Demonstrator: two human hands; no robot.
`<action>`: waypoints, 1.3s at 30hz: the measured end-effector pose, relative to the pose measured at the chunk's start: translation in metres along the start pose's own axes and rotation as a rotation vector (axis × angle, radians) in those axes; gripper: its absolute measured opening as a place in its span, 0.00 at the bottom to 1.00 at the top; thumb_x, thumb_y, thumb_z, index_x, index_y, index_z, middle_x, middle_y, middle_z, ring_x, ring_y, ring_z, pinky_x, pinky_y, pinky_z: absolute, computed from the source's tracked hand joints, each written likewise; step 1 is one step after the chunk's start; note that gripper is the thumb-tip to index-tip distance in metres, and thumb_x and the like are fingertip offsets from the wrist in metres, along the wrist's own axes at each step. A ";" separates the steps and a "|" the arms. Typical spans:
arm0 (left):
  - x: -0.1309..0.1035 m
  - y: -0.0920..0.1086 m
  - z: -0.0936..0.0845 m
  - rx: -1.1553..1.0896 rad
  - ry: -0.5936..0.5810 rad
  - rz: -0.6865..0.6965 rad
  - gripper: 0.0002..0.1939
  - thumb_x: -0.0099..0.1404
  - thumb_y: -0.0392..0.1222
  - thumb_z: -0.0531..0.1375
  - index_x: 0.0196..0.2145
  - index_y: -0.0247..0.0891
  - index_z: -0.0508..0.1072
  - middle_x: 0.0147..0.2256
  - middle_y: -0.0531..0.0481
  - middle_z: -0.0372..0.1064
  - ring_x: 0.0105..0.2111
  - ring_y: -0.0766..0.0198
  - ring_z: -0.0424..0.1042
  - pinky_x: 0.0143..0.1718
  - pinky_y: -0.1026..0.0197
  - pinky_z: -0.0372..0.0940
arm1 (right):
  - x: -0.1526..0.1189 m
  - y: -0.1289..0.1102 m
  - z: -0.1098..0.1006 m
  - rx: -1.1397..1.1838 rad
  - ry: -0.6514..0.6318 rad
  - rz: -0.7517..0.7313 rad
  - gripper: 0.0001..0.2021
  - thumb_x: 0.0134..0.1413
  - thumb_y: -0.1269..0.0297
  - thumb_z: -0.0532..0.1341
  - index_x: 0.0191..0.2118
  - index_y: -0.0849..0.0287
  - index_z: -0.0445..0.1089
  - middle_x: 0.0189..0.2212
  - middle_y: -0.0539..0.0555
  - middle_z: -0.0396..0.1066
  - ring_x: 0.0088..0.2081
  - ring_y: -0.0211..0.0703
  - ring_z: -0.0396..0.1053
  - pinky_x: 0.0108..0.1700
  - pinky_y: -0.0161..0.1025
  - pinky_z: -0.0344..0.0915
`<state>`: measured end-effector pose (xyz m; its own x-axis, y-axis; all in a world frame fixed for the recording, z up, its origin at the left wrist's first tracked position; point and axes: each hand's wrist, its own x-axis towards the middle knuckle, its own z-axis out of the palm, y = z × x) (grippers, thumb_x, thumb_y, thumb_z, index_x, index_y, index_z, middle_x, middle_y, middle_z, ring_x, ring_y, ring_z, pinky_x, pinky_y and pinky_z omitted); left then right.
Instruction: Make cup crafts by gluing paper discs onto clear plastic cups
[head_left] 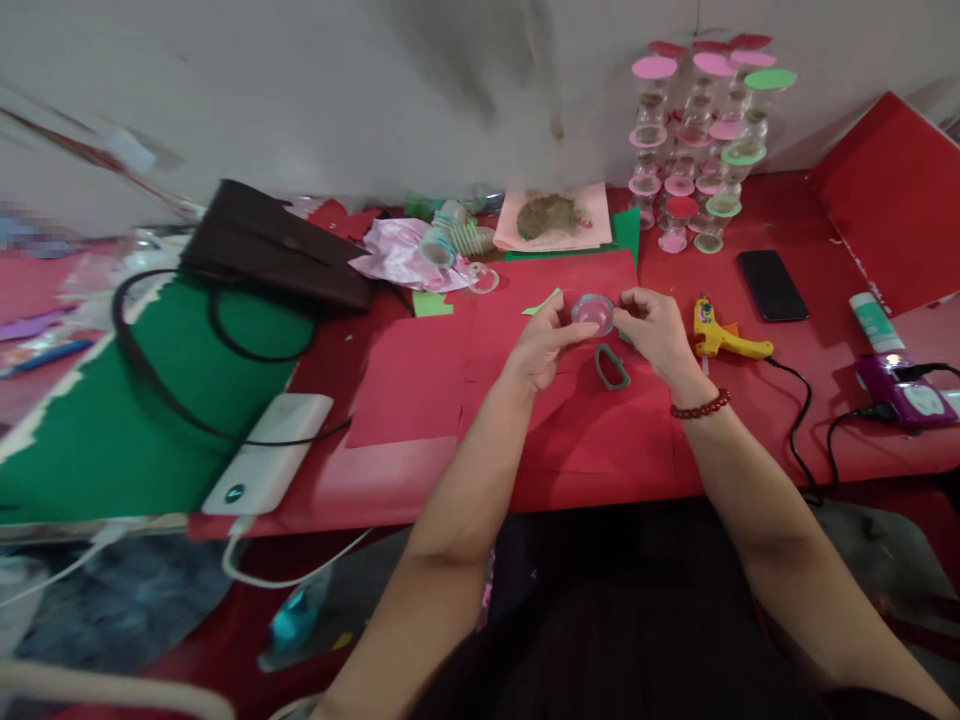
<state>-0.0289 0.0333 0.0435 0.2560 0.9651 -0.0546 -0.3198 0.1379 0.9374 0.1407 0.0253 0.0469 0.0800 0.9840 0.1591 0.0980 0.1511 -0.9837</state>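
Between both hands is a small, clear, round plastic cup-like piece [594,313], seen from above over the red sheets. My left hand [541,347] pinches its left and near edge between thumb and fingers. At its right rim, the thumb and fingertips of my right hand [651,328] are closed on it. A dark green-grey loop [613,368], which looks like a scissors handle, lies just below the cup. A light green paper scrap [544,303] is beside my left fingers. To the right of my right hand rests a yellow hot glue gun [727,338].
Stacked clear plastic pieces with coloured paper discs [697,150] stand at the back right. A black phone [772,285], glue stick [876,321] and purple power strip [907,390] are on the right. Leftward are a brown bag [274,250], white power bank [268,455] and nested plastic cups [454,235]. Sand [551,215] lies on paper.
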 end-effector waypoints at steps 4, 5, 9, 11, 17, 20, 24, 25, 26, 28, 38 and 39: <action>0.002 0.000 -0.002 -0.046 0.019 0.010 0.29 0.43 0.43 0.78 0.42 0.42 0.74 0.39 0.55 0.77 0.39 0.64 0.75 0.45 0.60 0.68 | 0.000 -0.001 0.000 0.055 -0.043 0.059 0.05 0.39 0.62 0.62 0.26 0.56 0.69 0.22 0.44 0.61 0.26 0.34 0.54 0.30 0.37 0.55; 0.002 -0.001 -0.002 -0.058 0.025 0.006 0.30 0.43 0.42 0.78 0.43 0.42 0.74 0.39 0.55 0.77 0.39 0.64 0.75 0.44 0.60 0.68 | 0.001 -0.001 0.000 0.049 -0.048 0.063 0.06 0.38 0.62 0.62 0.26 0.56 0.69 0.22 0.44 0.62 0.26 0.34 0.55 0.30 0.37 0.55; 0.003 -0.002 -0.001 -0.066 0.024 -0.004 0.33 0.42 0.40 0.78 0.45 0.44 0.73 0.40 0.55 0.77 0.39 0.65 0.75 0.41 0.62 0.68 | 0.000 0.002 0.000 0.017 -0.003 0.017 0.05 0.39 0.63 0.61 0.26 0.57 0.70 0.22 0.45 0.63 0.26 0.34 0.56 0.31 0.37 0.56; 0.003 -0.003 0.000 -0.081 0.046 0.000 0.34 0.41 0.40 0.79 0.46 0.45 0.71 0.39 0.56 0.76 0.36 0.67 0.75 0.37 0.64 0.67 | 0.000 0.002 0.000 0.024 0.011 0.021 0.04 0.41 0.63 0.60 0.26 0.56 0.70 0.23 0.45 0.64 0.26 0.34 0.56 0.30 0.37 0.56; -0.001 0.000 0.003 -0.059 0.052 -0.041 0.34 0.41 0.38 0.80 0.43 0.44 0.69 0.36 0.57 0.73 0.35 0.67 0.74 0.36 0.64 0.68 | 0.001 0.000 -0.003 -0.072 0.058 -0.022 0.03 0.42 0.65 0.60 0.25 0.56 0.70 0.22 0.46 0.63 0.27 0.36 0.57 0.30 0.37 0.55; -0.002 -0.002 0.005 -0.055 0.061 -0.026 0.34 0.41 0.37 0.80 0.44 0.44 0.70 0.37 0.57 0.73 0.37 0.67 0.74 0.40 0.63 0.69 | 0.002 0.000 -0.004 -0.036 0.059 -0.014 0.04 0.42 0.64 0.60 0.27 0.56 0.70 0.24 0.47 0.65 0.27 0.36 0.58 0.30 0.37 0.55; -0.001 -0.009 0.008 -0.124 0.103 -0.013 0.35 0.41 0.39 0.80 0.43 0.46 0.69 0.38 0.58 0.72 0.35 0.67 0.74 0.36 0.64 0.69 | 0.003 0.000 -0.003 0.046 0.045 0.041 0.03 0.44 0.63 0.60 0.27 0.55 0.68 0.24 0.46 0.63 0.26 0.35 0.57 0.28 0.36 0.52; -0.001 -0.011 0.009 -0.139 0.114 -0.005 0.35 0.41 0.39 0.80 0.43 0.46 0.68 0.37 0.58 0.72 0.35 0.68 0.74 0.35 0.64 0.69 | 0.003 0.000 -0.003 0.036 0.046 0.030 0.03 0.44 0.63 0.61 0.26 0.55 0.66 0.23 0.45 0.61 0.26 0.34 0.55 0.28 0.36 0.51; -0.001 -0.012 0.010 -0.152 0.125 0.005 0.35 0.41 0.40 0.81 0.43 0.46 0.68 0.37 0.59 0.72 0.35 0.68 0.74 0.35 0.64 0.69 | 0.002 0.000 -0.003 0.012 0.051 0.008 0.05 0.44 0.63 0.61 0.24 0.55 0.64 0.22 0.44 0.58 0.25 0.34 0.53 0.29 0.36 0.50; -0.001 -0.013 0.012 -0.165 0.135 0.017 0.35 0.41 0.41 0.81 0.42 0.45 0.66 0.37 0.59 0.71 0.35 0.68 0.74 0.36 0.64 0.70 | 0.002 0.000 -0.003 -0.062 0.071 -0.046 0.09 0.44 0.63 0.61 0.21 0.54 0.58 0.20 0.43 0.53 0.25 0.34 0.50 0.29 0.37 0.48; -0.001 -0.004 0.009 -0.126 0.103 0.000 0.28 0.44 0.45 0.80 0.37 0.43 0.70 0.37 0.55 0.76 0.34 0.66 0.74 0.33 0.64 0.68 | 0.002 0.001 -0.003 -0.082 -0.006 -0.009 0.10 0.43 0.64 0.61 0.21 0.54 0.56 0.20 0.43 0.51 0.26 0.35 0.50 0.29 0.37 0.47; 0.000 -0.004 0.008 -0.136 0.104 0.003 0.28 0.44 0.45 0.79 0.38 0.44 0.70 0.37 0.56 0.76 0.34 0.67 0.74 0.32 0.64 0.67 | 0.002 0.001 -0.003 -0.081 -0.006 -0.008 0.10 0.42 0.63 0.61 0.21 0.54 0.58 0.20 0.43 0.52 0.26 0.34 0.50 0.29 0.37 0.47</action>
<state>-0.0202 0.0307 0.0423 0.1611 0.9825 -0.0934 -0.4429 0.1566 0.8828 0.1439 0.0267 0.0461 0.0732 0.9833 0.1667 0.1786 0.1515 -0.9722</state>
